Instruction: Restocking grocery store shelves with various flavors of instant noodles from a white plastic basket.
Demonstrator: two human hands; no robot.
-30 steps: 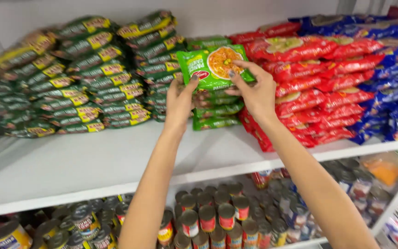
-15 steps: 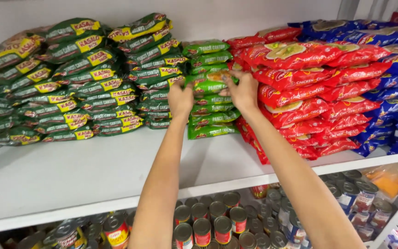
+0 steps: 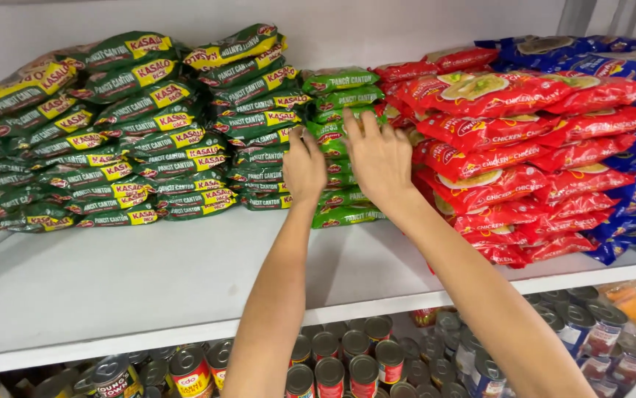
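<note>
A narrow stack of light green noodle packets (image 3: 343, 99) stands on the white shelf (image 3: 111, 280), between dark green packets and red ones. My left hand (image 3: 303, 166) presses flat against the front of this stack at mid height. My right hand (image 3: 380, 158) rests beside it, fingers spread over the stack's right side and touching the red packets. Neither hand holds a packet; both push on the packet fronts.
Tall piles of dark green packets (image 3: 111, 133) fill the shelf's left. Red packets (image 3: 524, 147) and blue packets (image 3: 627, 66) are piled on the right. Below the shelf, several round cans (image 3: 347, 361) stand in rows.
A second ago both hands held a green packet up flat. The packet went onto the green stack, and my hands now press against the stack's front. The view has moved closer.
</note>
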